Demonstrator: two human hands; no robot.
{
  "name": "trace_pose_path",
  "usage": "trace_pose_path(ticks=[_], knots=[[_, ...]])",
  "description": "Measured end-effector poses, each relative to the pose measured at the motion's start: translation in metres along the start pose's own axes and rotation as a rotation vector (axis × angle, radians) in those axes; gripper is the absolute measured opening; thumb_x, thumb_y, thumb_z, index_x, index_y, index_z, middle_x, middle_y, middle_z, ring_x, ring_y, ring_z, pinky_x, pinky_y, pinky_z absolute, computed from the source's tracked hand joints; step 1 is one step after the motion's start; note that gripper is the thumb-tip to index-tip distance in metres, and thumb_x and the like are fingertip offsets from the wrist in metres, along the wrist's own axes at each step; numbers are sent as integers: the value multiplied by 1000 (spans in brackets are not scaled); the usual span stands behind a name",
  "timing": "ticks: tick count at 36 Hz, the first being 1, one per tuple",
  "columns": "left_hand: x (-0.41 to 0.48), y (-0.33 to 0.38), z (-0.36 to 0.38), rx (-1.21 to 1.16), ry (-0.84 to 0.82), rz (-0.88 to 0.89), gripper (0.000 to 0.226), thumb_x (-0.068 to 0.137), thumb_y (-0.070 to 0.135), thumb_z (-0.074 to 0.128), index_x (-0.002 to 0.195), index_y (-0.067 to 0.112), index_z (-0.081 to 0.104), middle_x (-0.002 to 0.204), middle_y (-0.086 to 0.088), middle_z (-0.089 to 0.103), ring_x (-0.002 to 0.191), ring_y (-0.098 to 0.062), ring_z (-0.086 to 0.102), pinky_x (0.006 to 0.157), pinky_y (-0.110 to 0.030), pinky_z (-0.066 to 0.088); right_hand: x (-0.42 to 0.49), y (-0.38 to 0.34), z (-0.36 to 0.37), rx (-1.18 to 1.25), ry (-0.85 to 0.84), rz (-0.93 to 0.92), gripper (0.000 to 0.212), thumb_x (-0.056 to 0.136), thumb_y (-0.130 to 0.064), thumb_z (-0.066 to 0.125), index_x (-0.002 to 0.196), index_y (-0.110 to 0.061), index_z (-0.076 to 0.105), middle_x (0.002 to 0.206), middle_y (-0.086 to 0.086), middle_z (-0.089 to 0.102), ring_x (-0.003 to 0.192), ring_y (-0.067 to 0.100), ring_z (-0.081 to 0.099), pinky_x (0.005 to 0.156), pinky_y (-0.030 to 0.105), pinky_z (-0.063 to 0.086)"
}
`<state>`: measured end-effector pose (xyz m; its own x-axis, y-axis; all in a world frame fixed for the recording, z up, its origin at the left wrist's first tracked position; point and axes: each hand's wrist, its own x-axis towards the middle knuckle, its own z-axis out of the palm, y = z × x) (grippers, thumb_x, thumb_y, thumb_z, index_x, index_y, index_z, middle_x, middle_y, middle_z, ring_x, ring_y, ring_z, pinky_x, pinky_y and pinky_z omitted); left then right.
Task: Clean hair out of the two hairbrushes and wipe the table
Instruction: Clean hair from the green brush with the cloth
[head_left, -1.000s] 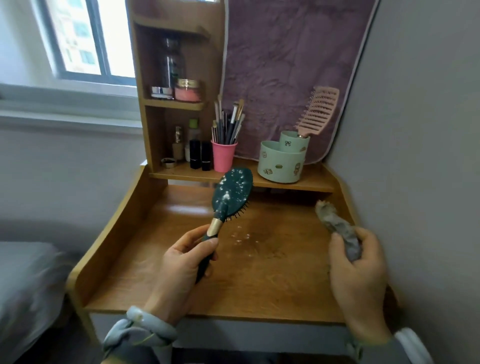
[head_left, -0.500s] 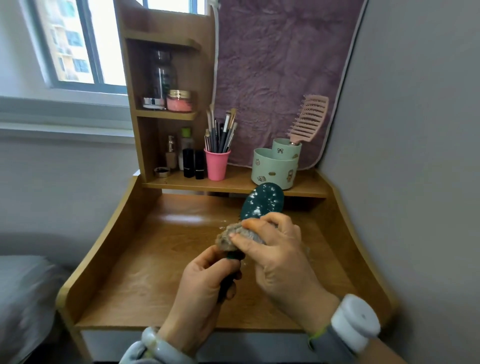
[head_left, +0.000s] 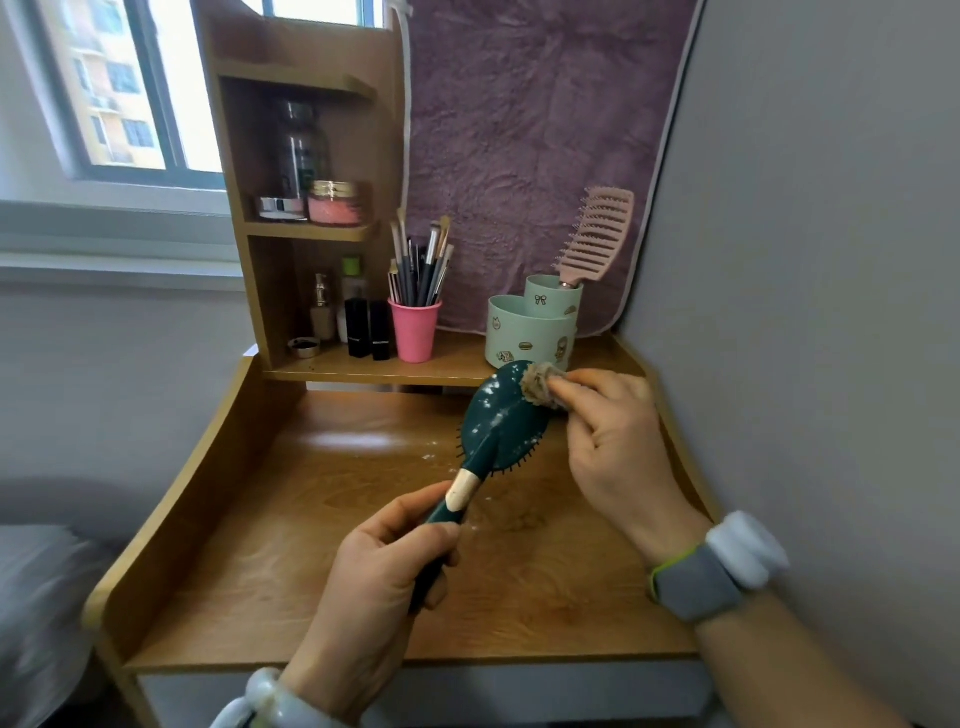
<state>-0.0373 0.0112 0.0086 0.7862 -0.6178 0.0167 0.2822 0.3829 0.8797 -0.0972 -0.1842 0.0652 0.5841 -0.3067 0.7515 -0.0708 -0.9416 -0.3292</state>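
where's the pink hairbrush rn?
Head view, upper right: the pink hairbrush stands handle-down in the mint-green holder on the shelf, against the purple towel.

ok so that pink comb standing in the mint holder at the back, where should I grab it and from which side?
Judging by its pose, take the pink comb by the lower neck, just above the rim of the mint holder, coming from the front and lifting upward. Its handle is sunk in the taller cup and it leans right toward the wall, so the front is open. The teeth look like a poorer grip.
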Motion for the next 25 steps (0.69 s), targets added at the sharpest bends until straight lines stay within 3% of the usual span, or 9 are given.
trace_pose_path(ticks=[4,9,16,20,25], knots=[[4,0,3,-51,41,-2,40,56,5,71,97,5,74,76,-16,65,53,-17,50,36,-21,35,-23,-23,7,8,-72,-70,34,82,-9,53,114,-12,66,113,8,63,100,28,50,82,48,47],[4,0,4,-128,60,-48,36,59,3,68,95,1,73,84,-17,67,54,-15,54,34,-20,34,-47,-41,19,15,-113,-179,21,85,-31,56,95,-18,68,111,4,59,98,21,49,80,38,48],[1,5,7,-85,23,-40,40,56,4,69,96,2,74,79,-16,66,52,-15,53,34,-20,33,-13,-28,12,-49,52,-115,19,90,-26,52,88,-13,66,96,5,59,87,20,47,76,32,43],[-3,5,7,17,-32,-38,40,57,6,70,96,10,76,83,-13,70,54,-13,53,36,-22,35,16,-9,5,-92,56,28,12,91,-18,57,88,-11,66,91,7,61,84,23,46,75,36,39],[-5,5,9,67,-20,-17,38,60,5,70,96,14,77,76,-8,68,54,-12,53,38,-22,36,16,-10,2,-73,1,54,12,91,-19,55,90,-13,65,93,4,59,84,18,43,72,26,30]])
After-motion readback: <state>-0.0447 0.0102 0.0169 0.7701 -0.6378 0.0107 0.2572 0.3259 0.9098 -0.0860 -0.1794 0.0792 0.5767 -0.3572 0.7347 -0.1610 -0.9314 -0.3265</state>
